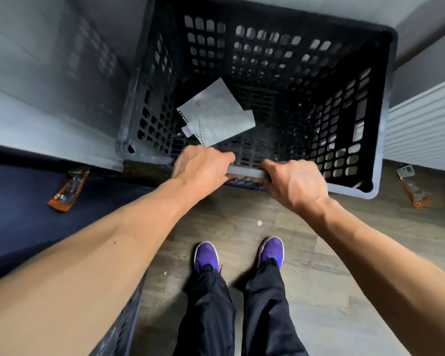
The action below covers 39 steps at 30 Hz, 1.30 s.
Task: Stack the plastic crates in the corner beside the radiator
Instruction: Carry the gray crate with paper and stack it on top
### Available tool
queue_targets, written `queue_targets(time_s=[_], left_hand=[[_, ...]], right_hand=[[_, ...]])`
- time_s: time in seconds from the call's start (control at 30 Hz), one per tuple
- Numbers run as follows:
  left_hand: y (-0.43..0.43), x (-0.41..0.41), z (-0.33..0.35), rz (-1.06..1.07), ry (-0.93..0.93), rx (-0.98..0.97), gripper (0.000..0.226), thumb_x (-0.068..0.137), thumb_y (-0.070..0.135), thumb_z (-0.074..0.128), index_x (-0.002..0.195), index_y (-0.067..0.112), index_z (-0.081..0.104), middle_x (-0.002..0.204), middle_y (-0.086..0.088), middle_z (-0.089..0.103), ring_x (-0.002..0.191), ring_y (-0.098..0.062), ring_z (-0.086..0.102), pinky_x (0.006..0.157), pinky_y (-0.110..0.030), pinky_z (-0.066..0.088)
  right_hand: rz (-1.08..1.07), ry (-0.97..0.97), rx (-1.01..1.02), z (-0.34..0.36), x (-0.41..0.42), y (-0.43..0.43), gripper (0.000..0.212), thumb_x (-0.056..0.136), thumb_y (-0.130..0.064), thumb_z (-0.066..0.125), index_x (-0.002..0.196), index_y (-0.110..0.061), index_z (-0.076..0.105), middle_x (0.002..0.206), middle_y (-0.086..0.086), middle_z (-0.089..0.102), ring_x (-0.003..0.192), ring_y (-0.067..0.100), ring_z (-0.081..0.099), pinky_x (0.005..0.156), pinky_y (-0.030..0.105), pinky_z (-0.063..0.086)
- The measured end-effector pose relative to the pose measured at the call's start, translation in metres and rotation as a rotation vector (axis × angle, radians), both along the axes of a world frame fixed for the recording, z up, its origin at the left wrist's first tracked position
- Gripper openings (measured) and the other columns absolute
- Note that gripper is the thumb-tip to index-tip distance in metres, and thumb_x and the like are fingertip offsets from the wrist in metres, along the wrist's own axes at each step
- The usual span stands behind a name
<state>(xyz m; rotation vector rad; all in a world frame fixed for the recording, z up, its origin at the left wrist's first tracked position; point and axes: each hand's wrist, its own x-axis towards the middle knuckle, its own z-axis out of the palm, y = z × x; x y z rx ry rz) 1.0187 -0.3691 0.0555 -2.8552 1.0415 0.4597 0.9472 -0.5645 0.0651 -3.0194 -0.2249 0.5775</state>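
Observation:
A large dark perforated plastic crate stands open-topped in the corner, seen from above. Torn sheets of grey paper lie inside it. My left hand and my right hand both grip the crate's near rim, fingers curled over the edge. A white ribbed radiator runs along the wall just right of the crate. Part of another dark crate shows at the lower left, under my left forearm.
Grey walls meet behind the crate. A dark blue surface lies at the left with an orange wrapper on it. Another orange wrapper lies on the wood floor by the radiator. My feet in purple shoes stand close behind the crate.

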Motion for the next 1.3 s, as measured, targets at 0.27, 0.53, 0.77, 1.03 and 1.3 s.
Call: queue_targets(time_s=[0.27,0.53,0.77,1.03,1.3], left_hand=[[-0.002,-0.003,0.008,0.011,0.073,0.011,0.027,0.091,0.053,0.054,0.101,0.029,0.061,0.088,0.003,0.070,0.078,-0.025,0.066,0.061,-0.031,0.043],[-0.002,0.005,0.006,0.053,0.159,0.012,0.029,0.090,0.057,0.053,0.098,0.031,0.062,0.085,0.004,0.069,0.075,-0.025,0.063,0.066,-0.034,0.050],[-0.001,0.002,0.005,0.061,0.125,-0.014,0.031,0.089,0.058,0.053,0.097,0.030,0.062,0.086,0.004,0.068,0.076,-0.026,0.064,0.065,-0.034,0.054],[-0.007,-0.017,0.008,0.188,0.054,-0.013,0.045,0.087,0.057,0.057,0.119,0.026,0.054,0.099,-0.002,0.067,0.095,-0.027,0.060,0.087,-0.040,0.039],[-0.038,-0.062,0.020,0.109,0.072,-0.156,0.057,0.092,0.046,0.052,0.142,0.023,0.039,0.129,-0.006,0.057,0.121,-0.029,0.050,0.106,-0.044,0.029]], right_hand=[[-0.026,0.000,-0.026,-0.006,-0.003,0.002,0.030,0.093,-0.049,0.043,0.100,-0.024,0.057,0.088,0.003,0.073,0.082,0.034,0.068,0.059,0.035,0.036],[-0.052,0.008,-0.011,-0.005,0.004,0.003,0.033,0.092,-0.054,0.044,0.103,-0.027,0.059,0.085,0.002,0.072,0.080,0.033,0.068,0.062,0.036,0.042],[-0.099,0.024,0.019,0.000,0.005,0.005,0.031,0.092,-0.055,0.047,0.104,-0.030,0.061,0.089,-0.003,0.071,0.082,0.028,0.067,0.064,0.034,0.041],[-0.142,0.049,0.088,0.001,0.001,0.005,0.037,0.094,-0.058,0.046,0.112,-0.029,0.059,0.092,-0.004,0.069,0.080,0.025,0.065,0.063,0.034,0.045],[-0.168,-0.131,0.201,0.011,-0.052,-0.013,0.048,0.092,-0.035,0.056,0.136,-0.017,0.049,0.121,0.008,0.063,0.108,0.030,0.058,0.094,0.041,0.045]])
